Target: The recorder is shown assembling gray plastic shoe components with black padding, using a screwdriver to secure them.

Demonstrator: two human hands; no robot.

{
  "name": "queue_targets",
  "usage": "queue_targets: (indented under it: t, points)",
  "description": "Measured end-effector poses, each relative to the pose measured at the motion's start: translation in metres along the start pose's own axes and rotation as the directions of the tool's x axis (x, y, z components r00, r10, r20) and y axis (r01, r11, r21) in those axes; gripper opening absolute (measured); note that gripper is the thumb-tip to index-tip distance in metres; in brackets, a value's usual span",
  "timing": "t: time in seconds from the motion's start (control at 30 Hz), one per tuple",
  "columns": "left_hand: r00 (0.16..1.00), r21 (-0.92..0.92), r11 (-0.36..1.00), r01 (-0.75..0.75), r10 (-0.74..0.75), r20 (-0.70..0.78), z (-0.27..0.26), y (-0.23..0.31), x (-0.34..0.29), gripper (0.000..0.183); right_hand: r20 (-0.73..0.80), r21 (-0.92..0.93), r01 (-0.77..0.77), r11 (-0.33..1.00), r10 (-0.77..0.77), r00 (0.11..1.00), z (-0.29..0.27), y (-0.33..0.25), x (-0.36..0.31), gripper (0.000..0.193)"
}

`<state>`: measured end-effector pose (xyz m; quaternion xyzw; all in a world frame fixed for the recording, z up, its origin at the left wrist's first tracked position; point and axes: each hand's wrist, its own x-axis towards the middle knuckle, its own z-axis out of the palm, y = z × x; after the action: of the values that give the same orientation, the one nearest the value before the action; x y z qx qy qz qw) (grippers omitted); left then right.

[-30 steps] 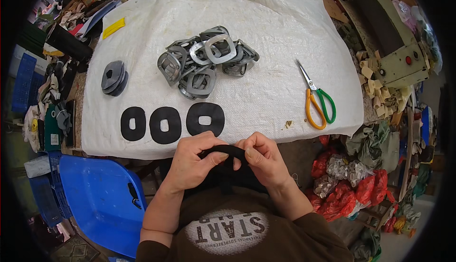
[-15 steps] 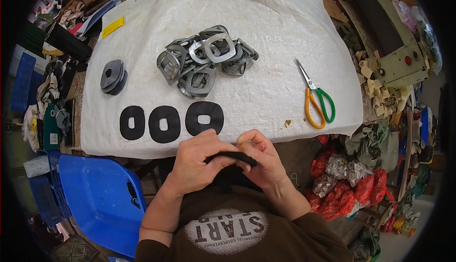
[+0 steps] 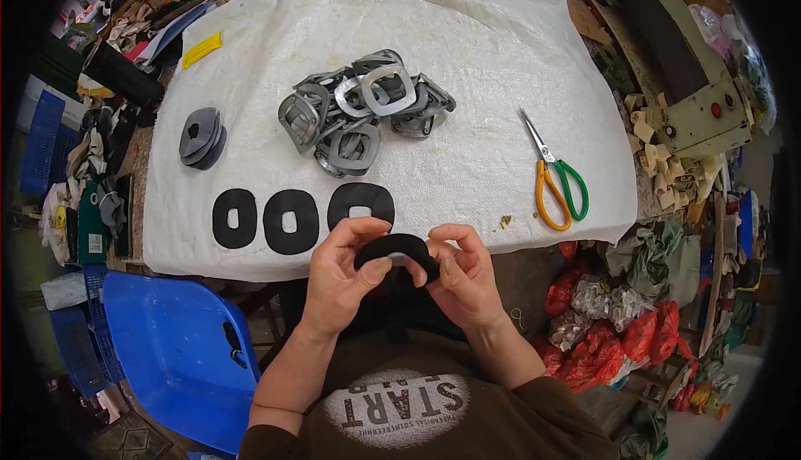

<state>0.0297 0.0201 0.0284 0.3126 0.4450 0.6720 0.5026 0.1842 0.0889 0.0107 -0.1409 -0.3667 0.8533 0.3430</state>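
Spanning both hands [image 3: 337,283] [image 3: 467,286]: black ring [image 3: 409,247], seemingly

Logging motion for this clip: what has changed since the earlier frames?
The black curved piece moved slightly toward the table and turned: nearly edge-on half a second ago, it now shows an arched rim with grey inside. The left hand and right hand shifted their fingers; neither let go. The black pads, metal frames and scissors stayed put.

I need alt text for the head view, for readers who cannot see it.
The left hand and right hand hold a curved black piece. Beyond, on a white sheet, lie black pads, metal frames and scissors.
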Motion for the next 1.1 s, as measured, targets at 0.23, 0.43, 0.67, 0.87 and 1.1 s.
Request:
queue_targets:
  t: [0.23, 0.43, 0.67, 0.87, 1.1]
  points:
    - [0.994, -0.086, 0.996, 0.037, -0.045, -0.095, -0.005, -0.010, -0.008, 0.019, 0.011, -0.018, -0.054, 0.998, 0.054, 0.998, 0.004, -0.002, 0.001, 0.031]
    - [0.999, 0.114, 0.993, -0.028, 0.030, -0.016, -0.003, 0.002, -0.004, 0.020, 0.022, -0.056, -0.080, 0.995, 0.081, 0.996, 0.002, -0.007, 0.005, 0.015]
    - [0.992, -0.030, 0.999, 0.039, -0.042, -0.119, 0.007, -0.003, -0.008, 0.025, 0.063, -0.008, 0.014, 1.000, -0.014, 0.998, 0.001, 0.003, 0.003, 0.010]
    - [0.993, -0.099, 0.994, 0.048, -0.058, -0.098, 0.002, -0.003, -0.010, 0.022, 0.026, 0.198, -0.081, 0.977, 0.077, 0.997, 0.010, 0.006, 0.001, 0.016]
    - [0.993, 0.044, 0.993, -0.113, 0.112, 0.020, -0.002, -0.004, -0.004, 0.018, 0.146, 0.215, -0.166, 0.962, 0.137, 0.980, 0.006, 0.005, 0.003, 0.019]
